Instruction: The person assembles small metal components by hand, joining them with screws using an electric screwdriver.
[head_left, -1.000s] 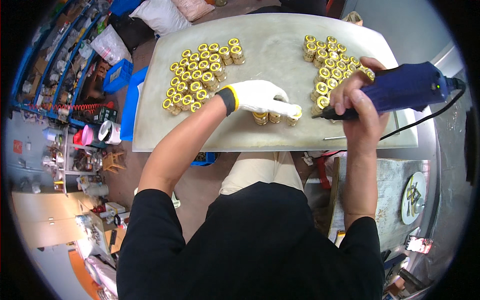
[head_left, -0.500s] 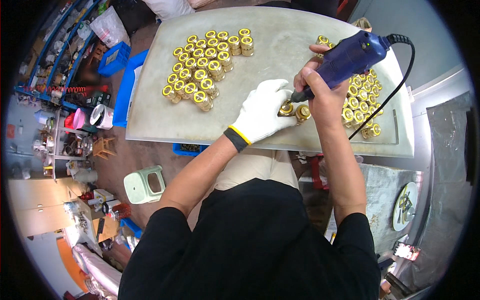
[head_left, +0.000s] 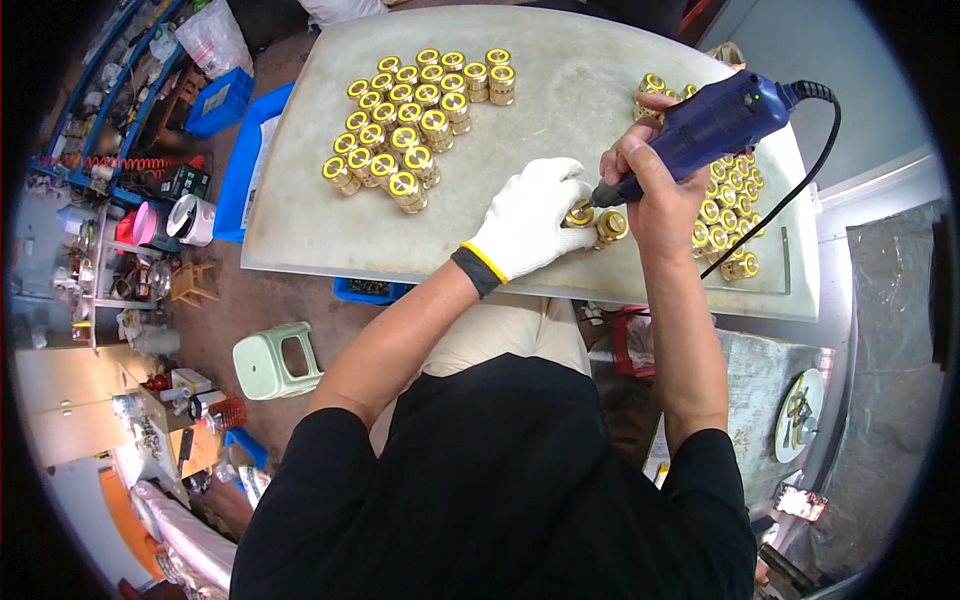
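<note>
My left hand (head_left: 530, 222), in a white glove with a yellow and grey cuff, grips a brass cylindrical fitting (head_left: 579, 213) standing on the table. Just right of it, close to my left fingers, stands a second brass fitting (head_left: 611, 228). My bare right hand (head_left: 652, 192) is wrapped round a dark blue corded power tool (head_left: 715, 132). The tool slants down to the left, and its dark tip is at the top of the gripped fitting; whether it touches cannot be made out. My left fingers partly hide that fitting.
Several brass fittings (head_left: 407, 138) with yellow-ringed tops stand at the table's left; another group (head_left: 727, 212) stands at the right. The tool's black cord (head_left: 835, 140) loops down across that right group. The pale table (head_left: 330, 235) has a blue crate (head_left: 240, 160) beside it. A green stool (head_left: 262, 362) is below left.
The whole view has shifted slightly. Both hands keep their grips, and the tool's tip remains at the top of the held fitting.
</note>
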